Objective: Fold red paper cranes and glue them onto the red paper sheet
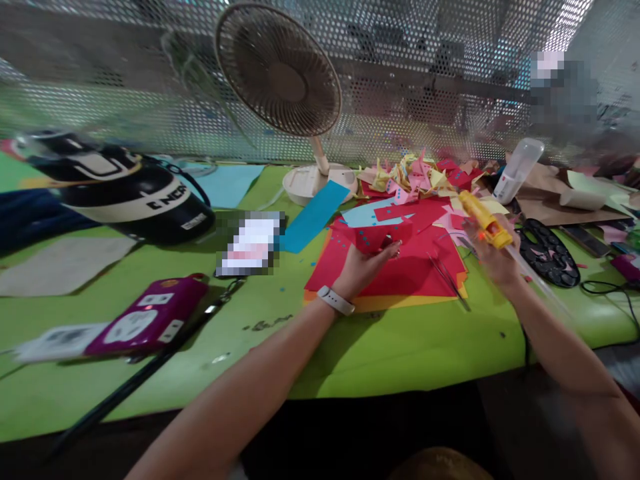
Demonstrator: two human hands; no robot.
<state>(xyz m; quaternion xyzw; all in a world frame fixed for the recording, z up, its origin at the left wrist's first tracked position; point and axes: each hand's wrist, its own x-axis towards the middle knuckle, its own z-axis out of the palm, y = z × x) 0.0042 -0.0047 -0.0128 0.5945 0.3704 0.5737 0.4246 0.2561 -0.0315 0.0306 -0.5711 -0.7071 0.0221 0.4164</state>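
Note:
My left hand (364, 265), with a white watch on the wrist, pinches a small piece of red paper (383, 238) above the red paper sheets (400, 267) on the green table (350, 347). My right hand (493, 257) is closed around a yellow glue gun (484, 219), whose nozzle points up and to the left. A clear glue stick juts out of the gun's back toward me. Thin scissors or tweezers (450, 280) lie on the red sheets between the two hands.
A white desk fan (287, 80) stands at the back centre. A black and white helmet (125, 190) and a magenta case (150, 319) lie at the left. Paper scraps (415, 177), a blue strip (314, 217), a white bottle (517, 170) and a black palette (547, 253) crowd the right.

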